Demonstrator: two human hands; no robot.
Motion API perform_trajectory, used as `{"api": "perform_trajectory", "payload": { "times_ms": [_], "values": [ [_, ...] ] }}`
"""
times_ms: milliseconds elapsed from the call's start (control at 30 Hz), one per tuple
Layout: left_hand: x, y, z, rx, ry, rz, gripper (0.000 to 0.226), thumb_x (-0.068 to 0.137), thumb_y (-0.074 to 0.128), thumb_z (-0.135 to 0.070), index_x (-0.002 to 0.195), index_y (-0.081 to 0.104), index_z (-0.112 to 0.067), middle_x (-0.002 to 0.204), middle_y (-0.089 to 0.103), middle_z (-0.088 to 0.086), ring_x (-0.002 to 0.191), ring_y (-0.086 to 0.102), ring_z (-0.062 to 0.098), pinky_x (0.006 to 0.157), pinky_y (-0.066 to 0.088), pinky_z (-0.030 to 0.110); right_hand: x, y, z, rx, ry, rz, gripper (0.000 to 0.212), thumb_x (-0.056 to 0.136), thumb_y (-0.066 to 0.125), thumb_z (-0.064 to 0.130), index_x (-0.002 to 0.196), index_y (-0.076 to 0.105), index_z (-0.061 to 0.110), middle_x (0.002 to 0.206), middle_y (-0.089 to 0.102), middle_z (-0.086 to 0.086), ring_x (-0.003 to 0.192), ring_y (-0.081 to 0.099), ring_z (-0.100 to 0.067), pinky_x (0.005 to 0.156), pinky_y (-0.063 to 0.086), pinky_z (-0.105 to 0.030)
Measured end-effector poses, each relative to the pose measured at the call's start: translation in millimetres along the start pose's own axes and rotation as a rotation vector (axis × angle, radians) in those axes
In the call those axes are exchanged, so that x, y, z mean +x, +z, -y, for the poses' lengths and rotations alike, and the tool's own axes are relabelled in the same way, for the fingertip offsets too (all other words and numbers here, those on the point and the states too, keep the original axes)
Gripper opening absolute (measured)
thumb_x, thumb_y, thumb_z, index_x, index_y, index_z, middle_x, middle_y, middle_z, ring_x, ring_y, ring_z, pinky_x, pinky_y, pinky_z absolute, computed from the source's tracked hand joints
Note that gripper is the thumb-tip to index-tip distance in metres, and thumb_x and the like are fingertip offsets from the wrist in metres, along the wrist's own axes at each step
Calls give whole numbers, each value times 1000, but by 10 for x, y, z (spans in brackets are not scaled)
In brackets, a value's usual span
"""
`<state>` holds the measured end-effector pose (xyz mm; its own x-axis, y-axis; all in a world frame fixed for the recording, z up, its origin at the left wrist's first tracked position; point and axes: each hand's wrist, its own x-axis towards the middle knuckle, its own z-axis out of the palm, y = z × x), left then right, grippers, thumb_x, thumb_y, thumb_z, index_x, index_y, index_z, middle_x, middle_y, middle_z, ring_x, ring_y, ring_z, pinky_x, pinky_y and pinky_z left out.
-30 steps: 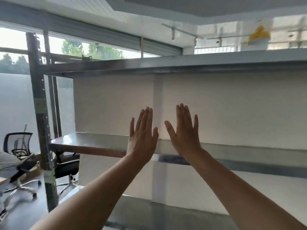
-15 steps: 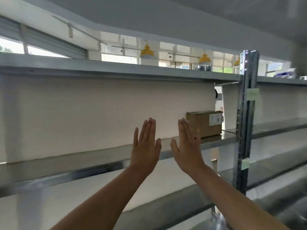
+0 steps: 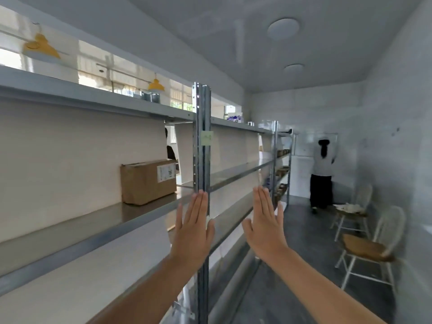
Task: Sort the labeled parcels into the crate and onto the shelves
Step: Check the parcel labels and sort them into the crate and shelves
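Holding both flat hands up in front of the shelves (image 3: pixel 236 173).
The left hand (image 3: pixel 191 232) and right hand (image 3: pixel 265 228) are raised side by side, backs toward the camera, fingers straight and together, gripping nothing. A labeled cardboard box (image 3: pixel 147 182) sits on the middle shelf (image 3: pixel 93 222), left of the metal post (image 3: pixel 202 148), apart from both hands.

Grey metal shelf (image 3: pixel 77 232), one labeled cardboard parcel (image 3: pixel 147 182) upright beside the steel upright (image 3: pixel 202 160).

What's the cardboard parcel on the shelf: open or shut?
Shut. The parcel sits flat on the shelf with its top flaps down; a white label is on its side.
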<state>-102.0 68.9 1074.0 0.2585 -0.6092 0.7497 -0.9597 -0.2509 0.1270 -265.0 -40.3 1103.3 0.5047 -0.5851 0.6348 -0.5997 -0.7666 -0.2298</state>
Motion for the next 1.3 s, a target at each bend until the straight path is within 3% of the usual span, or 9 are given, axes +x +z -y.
{"api": "perform_trajectory", "payload": {
  "times_ms": [133, 300, 467, 533, 700, 900, 1033, 1300],
  "values": [
    [223, 342, -146, -101, 72, 15, 65, 100, 15, -42, 157, -9, -22, 163, -14, -11, 149, -15, 4, 123, -7, 41, 103, -54, -250, -136, 64, 7, 76, 100, 29, 32, 153, -23, 14, 160, -29, 3, 144, -31, -11, 119, -17, -46],
    [557, 693, -107, -201, 167, 50, 65, 98, 7, -44, 156, -13, -23, 164, -14, -10, 149, -19, 4, 124, -5, 44, 281, -27, -480, -272, 147, -9, 73, 102, 27, 34, 154, -21, 14, 161, -27, 2, 145, -31, -12, 120, -13, -47],
    [973, 1042, -155, -295, 129, 42, 63, 105, 22, -35, 157, -10, -19, 165, -11, -7, 149, -18, 6, 122, -10, 43, 443, 82, -649, -294, 245, -39, 68, 104, 24, 37, 155, -15, 14, 162, -22, 2, 146, -27, -11, 120, -15, -45],
    [1059, 1195, -189, -320, 150, 61, 62, 105, 19, -35, 157, -9, -18, 164, -13, -7, 149, -18, 7, 122, -10, 44, 456, 156, -721, -314, 294, -51, 68, 104, 24, 39, 155, -15, 15, 162, -21, 3, 146, -26, -11, 119, -15, -45],
    [1186, 1628, -301, -390, 206, 109, 69, 95, 1, -47, 157, -9, -19, 164, -14, -8, 149, -19, 5, 122, -10, 40, 350, 380, -956, -333, 419, -38, 69, 104, 22, 41, 155, -16, 16, 162, -22, 4, 146, -27, -11, 120, -16, -45],
    [1050, 1923, -624, -454, 262, 194, 64, 104, 24, -34, 157, -8, -15, 165, -11, -3, 151, -14, 10, 122, -12, 39, 191, 654, -1339, -341, 555, 8, 67, 104, 20, 43, 156, -12, 15, 163, -19, 2, 148, -23, -12, 120, -12, -49],
    [1086, 2128, -808, -469, 291, 210, 64, 105, 25, -33, 157, -9, -17, 165, -13, -4, 150, -17, 8, 119, -18, 35, 183, 799, -1660, -325, 559, -8, 67, 104, 19, 44, 156, -11, 17, 164, -17, 3, 148, -22, -11, 121, -10, -50],
    [1071, 2729, -828, -373, 198, 284, 63, 105, 25, -33, 158, -4, -16, 166, -6, -2, 151, -10, 10, 123, -5, 47, 107, 1165, -2378, -224, 606, 72, 68, 104, 23, 43, 157, -8, 14, 165, -14, 1, 150, -18, -13, 120, -13, -48]
  ]
}}
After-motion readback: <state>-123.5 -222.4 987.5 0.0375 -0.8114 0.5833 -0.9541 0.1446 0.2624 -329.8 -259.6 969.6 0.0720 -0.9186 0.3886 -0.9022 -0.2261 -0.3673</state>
